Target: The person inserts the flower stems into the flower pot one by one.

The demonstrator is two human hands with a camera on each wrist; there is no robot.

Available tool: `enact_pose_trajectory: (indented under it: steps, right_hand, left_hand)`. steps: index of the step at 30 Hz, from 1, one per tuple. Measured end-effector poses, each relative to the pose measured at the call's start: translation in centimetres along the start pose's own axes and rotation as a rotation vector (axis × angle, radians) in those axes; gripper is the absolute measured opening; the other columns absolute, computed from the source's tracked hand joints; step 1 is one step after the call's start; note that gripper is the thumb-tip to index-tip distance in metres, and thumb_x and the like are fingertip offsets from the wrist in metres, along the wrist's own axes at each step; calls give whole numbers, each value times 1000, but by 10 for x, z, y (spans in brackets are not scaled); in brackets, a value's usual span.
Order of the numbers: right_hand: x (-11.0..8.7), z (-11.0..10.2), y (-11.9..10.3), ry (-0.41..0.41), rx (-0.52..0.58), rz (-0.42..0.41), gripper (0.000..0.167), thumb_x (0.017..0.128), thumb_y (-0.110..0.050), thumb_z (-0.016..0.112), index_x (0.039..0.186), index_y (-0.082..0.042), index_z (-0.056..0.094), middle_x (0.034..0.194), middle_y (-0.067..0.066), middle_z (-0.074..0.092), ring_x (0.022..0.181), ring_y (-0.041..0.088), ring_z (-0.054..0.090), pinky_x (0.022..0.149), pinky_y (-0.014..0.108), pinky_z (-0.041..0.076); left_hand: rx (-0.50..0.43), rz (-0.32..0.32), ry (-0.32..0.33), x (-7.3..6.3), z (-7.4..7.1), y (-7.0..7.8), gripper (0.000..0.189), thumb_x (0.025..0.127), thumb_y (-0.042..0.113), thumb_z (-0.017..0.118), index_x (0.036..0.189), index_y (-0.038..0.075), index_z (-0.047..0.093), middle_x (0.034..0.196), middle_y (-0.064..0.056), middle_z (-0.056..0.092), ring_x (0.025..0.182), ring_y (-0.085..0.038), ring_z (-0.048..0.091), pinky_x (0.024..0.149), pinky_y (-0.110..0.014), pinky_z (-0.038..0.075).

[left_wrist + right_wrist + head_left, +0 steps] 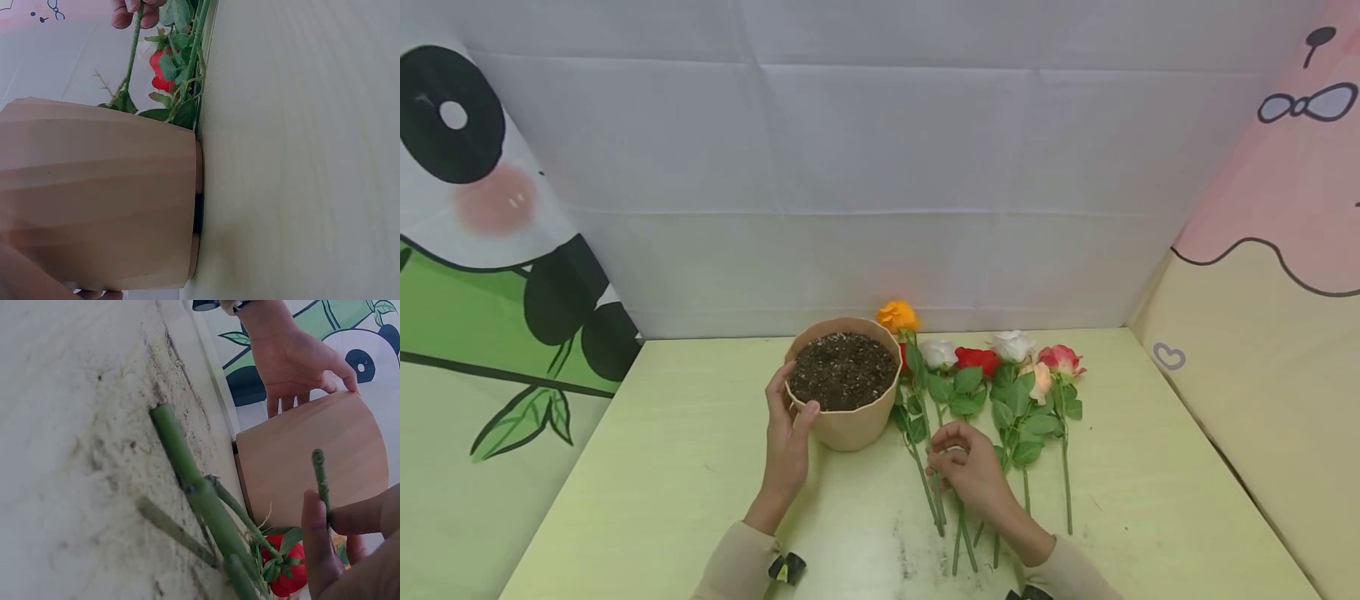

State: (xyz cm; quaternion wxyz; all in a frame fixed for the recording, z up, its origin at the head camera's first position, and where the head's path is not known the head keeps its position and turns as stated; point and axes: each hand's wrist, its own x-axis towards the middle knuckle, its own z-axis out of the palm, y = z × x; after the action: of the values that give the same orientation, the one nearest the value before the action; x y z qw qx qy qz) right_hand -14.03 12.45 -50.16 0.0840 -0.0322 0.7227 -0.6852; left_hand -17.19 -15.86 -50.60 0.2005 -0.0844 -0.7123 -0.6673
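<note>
A tan flowerpot (853,427) full of dark soil (846,371) stands on the table. My left hand (788,442) grips its left side, thumb at the front of the rim. To the right of the pot, my right hand (972,471) pinches a green rose stem (320,478) between thumb and fingers, its cut end showing in the right wrist view. This stem seems to belong to the orange rose (898,317), lifted a little over the others. Beneath and beside that hand lie a red rose (977,360), a white rose (1013,345) and a pink rose (1062,360).
Another white rose (938,353) and a peach rose (1040,379) lie among the leafy stems. Dark soil smudges (902,550) mark the pale table (685,500) near its front. A white cloth wall (887,167) closes off the back, with printed panels at both sides.
</note>
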Motion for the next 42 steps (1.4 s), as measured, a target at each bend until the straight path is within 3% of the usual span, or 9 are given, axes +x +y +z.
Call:
enact_pose_trajectory:
  steps: [10,15,23,29,33,37,42]
  right_hand:
    - [-2,1,-9,6,20,-32,25,101,11,69,123,9,59,111,22,69,83,21,75,64,27,60]
    - [-2,1,-20,24,104,-60,35,100,12,70,130,12,52,111,21,69,82,17,75,64,28,61]
    - [7,-1,-44,13,162,-191,32,102,11,69,129,12,52,109,16,69,83,18,75,68,31,65]
    - [18,-2,-65,-12,156,-312,39,100,12,69,135,14,52,107,11,70,82,16,76,69,31,65]
    - [25,-1,-80,-46,121,-384,54,100,13,70,150,16,50,106,9,68,83,15,77,72,39,67]
    - [31,2,-95,-75,64,-419,63,100,14,69,159,11,48,106,11,65,84,11,77,73,40,68]
    - [40,5,-112,-100,31,-455,60,101,13,68,158,9,48,106,14,64,85,8,78,73,36,67]
  left_hand:
    - [-4,2,0,0,0,-1,68,108,14,55,171,15,29,179,-15,27,160,-41,34,115,-17,37]
    - [1,2,-1,1,0,-1,68,108,13,55,171,15,29,179,-15,28,159,-40,36,115,-17,38]
    - [1,2,-1,1,1,0,68,108,14,56,171,15,29,179,-12,28,158,-38,37,116,-18,38]
    - [2,0,3,1,0,-2,67,109,13,55,171,15,29,179,-13,27,159,-40,36,116,-19,37]
    - [-11,3,5,1,0,-3,68,108,12,55,171,14,29,179,-16,27,157,-42,37,113,-18,39]
    - [-17,-3,1,1,1,-4,67,109,12,55,171,14,29,180,-15,26,158,-42,37,113,-17,40]
    - [-1,-3,-3,0,0,-3,67,110,13,54,172,16,28,180,-15,25,157,-41,37,112,-18,39]
